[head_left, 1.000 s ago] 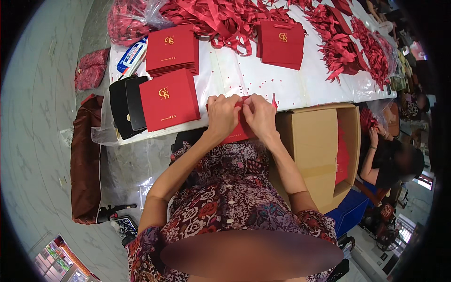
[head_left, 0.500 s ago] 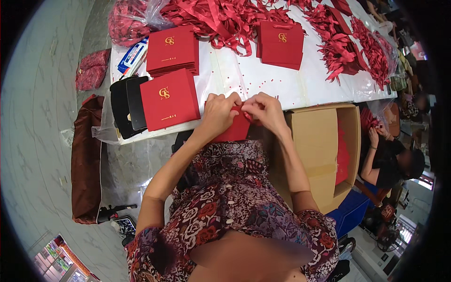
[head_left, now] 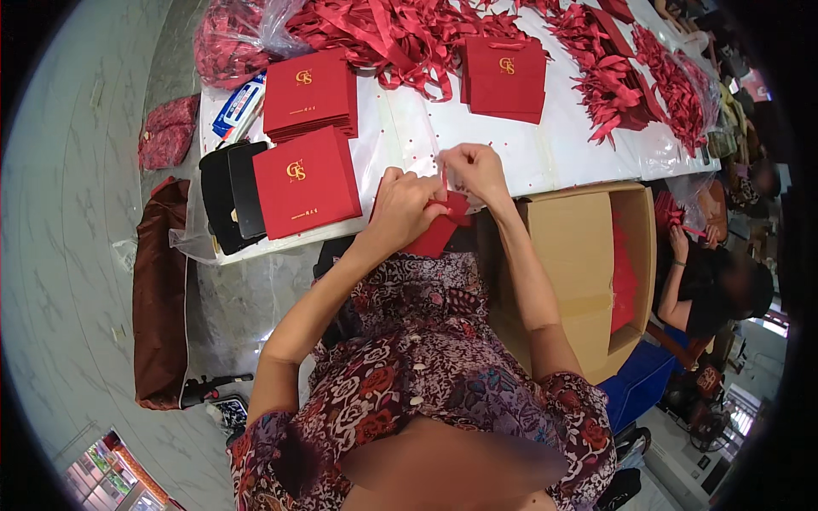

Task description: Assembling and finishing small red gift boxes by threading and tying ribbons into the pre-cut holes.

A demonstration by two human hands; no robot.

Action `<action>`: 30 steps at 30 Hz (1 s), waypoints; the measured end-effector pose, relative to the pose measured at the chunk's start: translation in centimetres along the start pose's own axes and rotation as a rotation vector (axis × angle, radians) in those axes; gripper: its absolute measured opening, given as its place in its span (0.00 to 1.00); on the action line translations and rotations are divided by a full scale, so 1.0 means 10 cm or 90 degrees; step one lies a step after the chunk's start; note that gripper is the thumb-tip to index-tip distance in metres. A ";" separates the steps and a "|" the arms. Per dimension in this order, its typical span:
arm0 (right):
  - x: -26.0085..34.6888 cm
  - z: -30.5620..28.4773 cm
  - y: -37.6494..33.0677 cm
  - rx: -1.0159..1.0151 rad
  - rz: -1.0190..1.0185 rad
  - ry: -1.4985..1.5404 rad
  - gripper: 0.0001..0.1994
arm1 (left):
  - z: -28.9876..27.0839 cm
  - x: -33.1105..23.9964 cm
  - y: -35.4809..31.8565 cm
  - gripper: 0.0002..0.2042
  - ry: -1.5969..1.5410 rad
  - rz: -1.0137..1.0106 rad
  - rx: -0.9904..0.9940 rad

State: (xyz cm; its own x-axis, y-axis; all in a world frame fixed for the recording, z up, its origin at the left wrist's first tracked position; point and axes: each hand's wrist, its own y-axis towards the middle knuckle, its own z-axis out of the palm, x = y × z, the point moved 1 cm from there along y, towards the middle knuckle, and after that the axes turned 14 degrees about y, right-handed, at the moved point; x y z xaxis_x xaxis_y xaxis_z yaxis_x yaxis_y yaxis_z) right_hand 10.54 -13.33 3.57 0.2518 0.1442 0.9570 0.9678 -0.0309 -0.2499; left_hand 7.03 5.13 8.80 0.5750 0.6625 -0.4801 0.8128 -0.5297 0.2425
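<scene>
At the table's near edge, my left hand (head_left: 406, 209) is closed on a small red paper bag (head_left: 433, 238), its fingers at the bag's upper edge. My right hand (head_left: 477, 173) is raised just above and to the right, fingertips pinched on a thin red ribbon (head_left: 444, 175) that runs down to the bag's top by my left fingers. Part of the bag is covered by my left hand. Left of it lies a stack of red bags (head_left: 307, 183) with gold print.
Another red stack (head_left: 308, 92) lies behind, beside a blue-and-white pack (head_left: 239, 106). Loose red ribbons (head_left: 383, 38) heap at the back; more red bags (head_left: 504, 83) lie right of them. An open cardboard box (head_left: 569, 281) stands right of me. Another person (head_left: 716, 285) works at far right.
My right hand has moved up, away from the bag, drawing the ribbon upward. My left hand stays on the bag, which has tilted a little.
</scene>
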 end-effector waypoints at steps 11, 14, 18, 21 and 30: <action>0.10 -0.21 -0.49 0.121 -0.119 -0.043 0.13 | -0.06 0.29 0.11 0.11 -0.027 -0.176 -0.031; 0.05 -0.29 -0.56 0.217 -0.160 -0.307 0.18 | -0.10 0.30 0.20 0.11 -0.007 -0.167 -0.032; 0.24 -0.27 -0.61 0.286 -0.005 -0.061 0.16 | -0.04 0.38 0.30 0.10 0.037 -0.225 -0.038; 0.27 -0.10 -0.52 0.204 0.013 0.094 0.14 | 0.05 0.35 0.32 0.09 0.188 -0.145 -0.193; 0.16 0.18 -0.13 0.019 -0.052 0.190 0.11 | 0.38 -0.24 -0.36 0.08 -0.455 -0.320 0.076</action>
State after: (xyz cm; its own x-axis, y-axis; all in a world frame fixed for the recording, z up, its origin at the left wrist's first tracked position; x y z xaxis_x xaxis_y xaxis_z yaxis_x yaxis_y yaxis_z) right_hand 9.67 -11.30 5.18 0.1688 -0.1523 0.9738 0.9853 -0.0017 -0.1711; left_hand 2.38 3.41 5.88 -0.0763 0.3637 -0.9284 0.9156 -0.3432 -0.2097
